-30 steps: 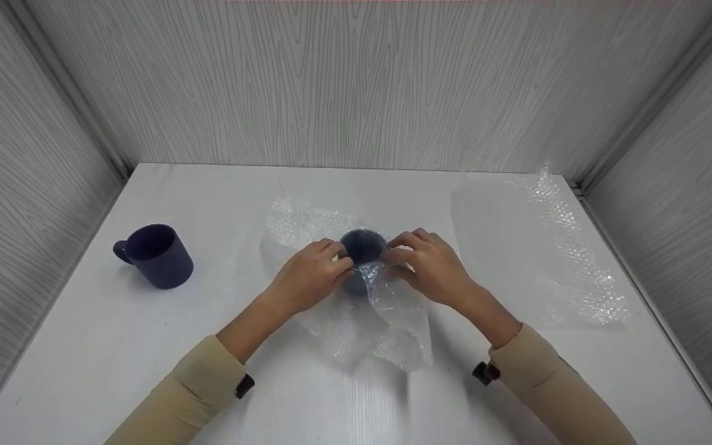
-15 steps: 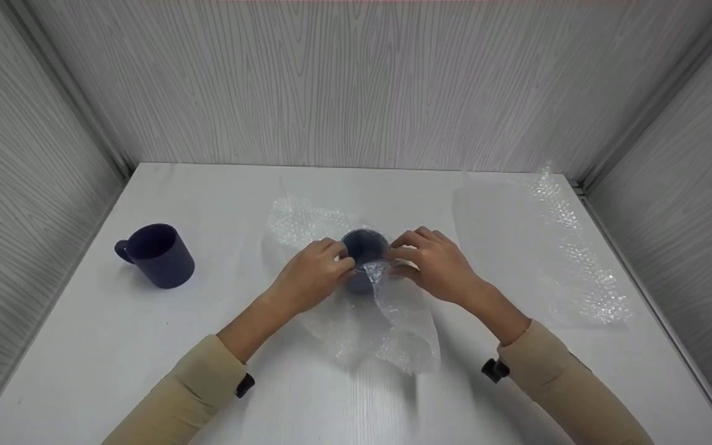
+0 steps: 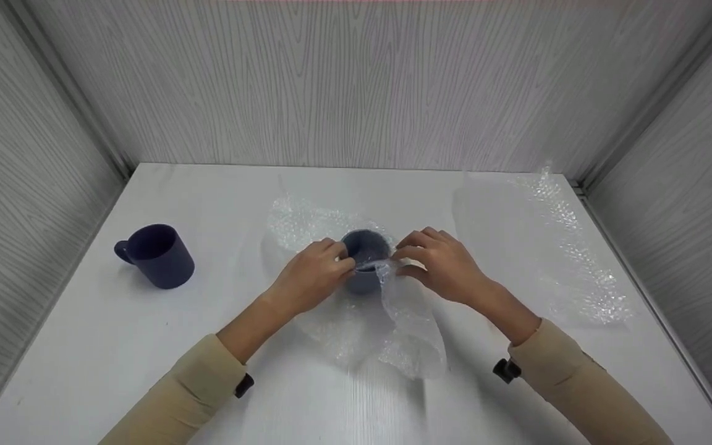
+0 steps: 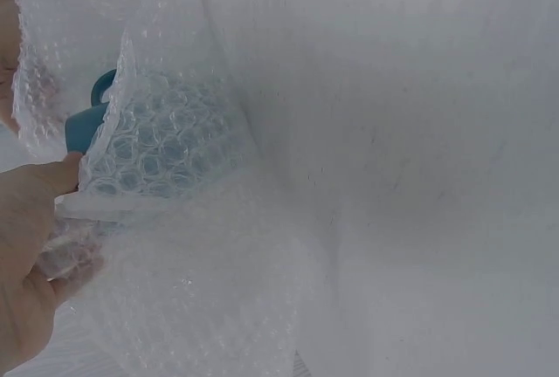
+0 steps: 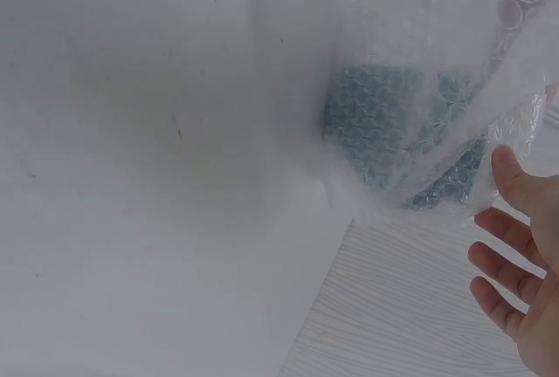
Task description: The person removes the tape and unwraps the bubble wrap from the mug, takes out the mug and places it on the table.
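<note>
A blue-grey mug [image 3: 366, 281] stands mid-table, partly covered by a sheet of bubble wrap [image 3: 408, 315]. Its teal handle [image 4: 102, 86] shows past the wrap in the left wrist view. My left hand [image 3: 309, 275] grips the mug's left rim together with the wrap; some of its fingers are hidden behind the plastic. On the other side, my right hand [image 3: 439, 262] pinches the wrap's edge between thumb and forefinger, beside the mug's rim. The other fingers of the right hand [image 5: 533, 255] are spread apart in the right wrist view.
A dark blue mug [image 3: 161, 256] stands on the left of the white table [image 3: 115, 346], its handle pointing left. Another flat sheet of bubble wrap [image 3: 572, 247] lies along the right side. Grey wood-grain panels [image 3: 356, 86] enclose the table at the back and sides.
My right hand has shifted a little to the right, drawing the wrap's edge along and baring more of the mug's mouth. My left hand has stayed almost still.
</note>
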